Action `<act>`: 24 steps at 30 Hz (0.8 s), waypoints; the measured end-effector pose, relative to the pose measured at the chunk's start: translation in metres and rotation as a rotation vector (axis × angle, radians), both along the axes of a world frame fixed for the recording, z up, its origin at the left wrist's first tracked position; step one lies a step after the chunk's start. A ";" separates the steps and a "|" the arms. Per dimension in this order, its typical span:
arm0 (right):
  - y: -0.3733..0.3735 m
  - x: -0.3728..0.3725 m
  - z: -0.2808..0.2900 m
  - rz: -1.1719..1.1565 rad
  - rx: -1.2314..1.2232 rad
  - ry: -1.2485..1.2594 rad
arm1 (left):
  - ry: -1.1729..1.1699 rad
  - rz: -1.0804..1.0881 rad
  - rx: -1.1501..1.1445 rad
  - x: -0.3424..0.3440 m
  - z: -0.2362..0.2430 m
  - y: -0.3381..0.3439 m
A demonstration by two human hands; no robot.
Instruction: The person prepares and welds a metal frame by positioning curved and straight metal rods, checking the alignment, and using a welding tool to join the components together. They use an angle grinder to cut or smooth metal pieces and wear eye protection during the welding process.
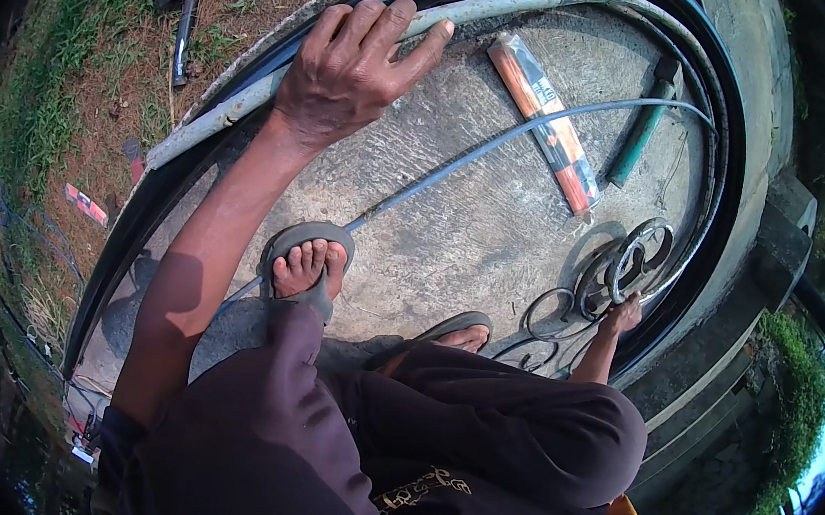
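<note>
Grey-white pipe (504,4): arcs along the slab rim; left hand on it, likely to steady the bend.
Left hand (347,70): fingers curled over pipe, close together; thumb splayed off along it.
Right hand (625,313): at lower edge of the pale loop (617,266), probably controlling it. Finger gap too small to tell.
Thin blue-grey cable (463,157): runs under left sandal (278,243), probably pinned by the foot, both hands being busy.
Concrete slab (453,252): carries orange packet (547,121) and green-handled tool (638,140), side by side, apart from both hands.
</note>
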State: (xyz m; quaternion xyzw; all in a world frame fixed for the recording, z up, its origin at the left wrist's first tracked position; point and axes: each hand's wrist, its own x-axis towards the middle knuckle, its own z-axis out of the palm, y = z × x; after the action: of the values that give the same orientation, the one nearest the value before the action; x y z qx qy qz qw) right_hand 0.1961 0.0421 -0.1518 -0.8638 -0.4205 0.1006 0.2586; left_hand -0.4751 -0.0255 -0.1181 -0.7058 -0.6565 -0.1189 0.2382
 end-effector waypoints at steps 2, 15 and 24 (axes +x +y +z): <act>0.000 -0.007 0.001 -0.001 -0.014 -0.026 | -0.011 -0.001 0.002 -0.001 0.002 -0.001; 0.001 0.000 0.001 -0.029 -0.019 -0.001 | -0.050 -0.004 -0.006 0.000 0.005 0.002; 0.001 0.035 -0.017 0.019 -0.022 -0.080 | -0.079 -0.003 -0.012 0.005 0.005 0.001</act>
State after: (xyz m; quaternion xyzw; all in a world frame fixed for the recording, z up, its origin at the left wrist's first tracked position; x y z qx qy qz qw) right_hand 0.2313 0.0430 -0.1684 -0.8660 -0.4373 0.0732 0.2313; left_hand -0.4705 -0.0249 -0.1133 -0.7028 -0.6652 -0.1430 0.2078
